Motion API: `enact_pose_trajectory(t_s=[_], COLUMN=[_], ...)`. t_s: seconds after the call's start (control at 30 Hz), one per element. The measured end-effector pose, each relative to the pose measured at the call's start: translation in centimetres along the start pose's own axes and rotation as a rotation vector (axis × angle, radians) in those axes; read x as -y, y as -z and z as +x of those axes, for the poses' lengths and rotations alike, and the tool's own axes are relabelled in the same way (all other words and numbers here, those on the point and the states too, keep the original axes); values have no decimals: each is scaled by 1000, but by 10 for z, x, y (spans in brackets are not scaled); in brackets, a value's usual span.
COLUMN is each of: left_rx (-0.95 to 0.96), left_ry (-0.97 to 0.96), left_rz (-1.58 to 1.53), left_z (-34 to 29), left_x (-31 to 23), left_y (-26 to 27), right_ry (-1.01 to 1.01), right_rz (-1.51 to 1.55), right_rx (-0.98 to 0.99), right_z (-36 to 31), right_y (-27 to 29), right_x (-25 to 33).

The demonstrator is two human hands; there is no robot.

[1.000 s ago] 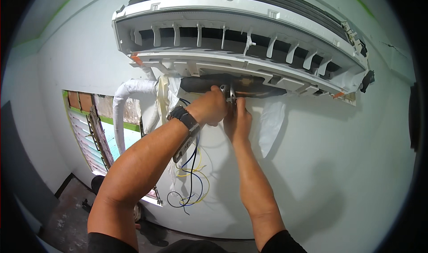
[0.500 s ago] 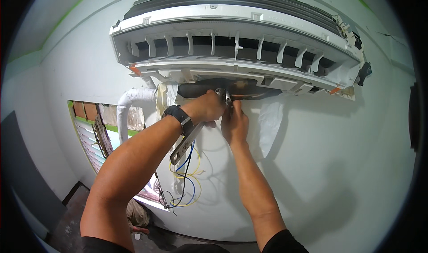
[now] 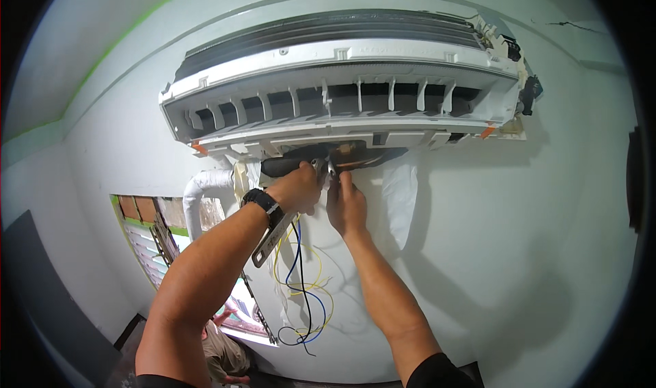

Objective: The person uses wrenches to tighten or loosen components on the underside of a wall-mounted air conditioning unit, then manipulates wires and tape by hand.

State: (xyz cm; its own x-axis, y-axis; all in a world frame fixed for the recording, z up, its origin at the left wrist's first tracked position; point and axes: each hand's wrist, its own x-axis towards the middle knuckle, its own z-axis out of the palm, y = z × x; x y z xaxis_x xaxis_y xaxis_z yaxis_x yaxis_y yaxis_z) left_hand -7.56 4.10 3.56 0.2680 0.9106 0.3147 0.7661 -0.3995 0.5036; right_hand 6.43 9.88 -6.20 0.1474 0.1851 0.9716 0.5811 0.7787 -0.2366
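We see our left hand point(image 3: 297, 188) curled tight around a flat grey metal wrench point(image 3: 273, 239), its handle hanging down toward seven o'clock. Our right hand point(image 3: 345, 203) pinches the shiny pipe joint point(image 3: 326, 168) at twelve o'clock from it, under the white plastic air conditioner point(image 3: 348, 90). Thin yellow, blue and black wires point(image 3: 301, 285) dangle at six o'clock

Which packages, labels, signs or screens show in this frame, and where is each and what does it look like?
No package, label, sign or lit screen can be made out.
Closest thing: a black wristwatch on the left wrist; its face cannot be seen.
Two small orange tabs sit at the lower corners of the white air conditioner; whether they bear print cannot be told.
A clear plastic bag hangs on the wall under the unit, unmarked.
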Motion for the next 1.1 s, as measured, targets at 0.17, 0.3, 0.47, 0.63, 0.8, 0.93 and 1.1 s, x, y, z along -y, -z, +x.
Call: enact_pose_trajectory(t_s=[0.17,0.3,0.47,0.63,0.8,0.93,1.1], left_rx=[100,-10,54,-51,-427,-242,-149], left_ry=[80,-79,-1,-102,-135,-10,13], left_rz=[-139,123,-11,74,-128,-542,-592], left_z=[-4,-2,-5,1,-5,-3,-3], left_x=[-24,-3,-16,9,-5,5,-18], left_y=[5,2,4,-27,-62,-53,-43], right_ry=[-72,-22,-32,-71,-183,-302,-340], right_rz=[8,34,37,57,174,344,538], right_rx=[60,36,35,89,126,192,209], right_z=[0,0,-3,-1,3,0,-3], right_y=[8,1,1,6,14,22,18], right_x=[1,2,-1,3,5,5,-14])
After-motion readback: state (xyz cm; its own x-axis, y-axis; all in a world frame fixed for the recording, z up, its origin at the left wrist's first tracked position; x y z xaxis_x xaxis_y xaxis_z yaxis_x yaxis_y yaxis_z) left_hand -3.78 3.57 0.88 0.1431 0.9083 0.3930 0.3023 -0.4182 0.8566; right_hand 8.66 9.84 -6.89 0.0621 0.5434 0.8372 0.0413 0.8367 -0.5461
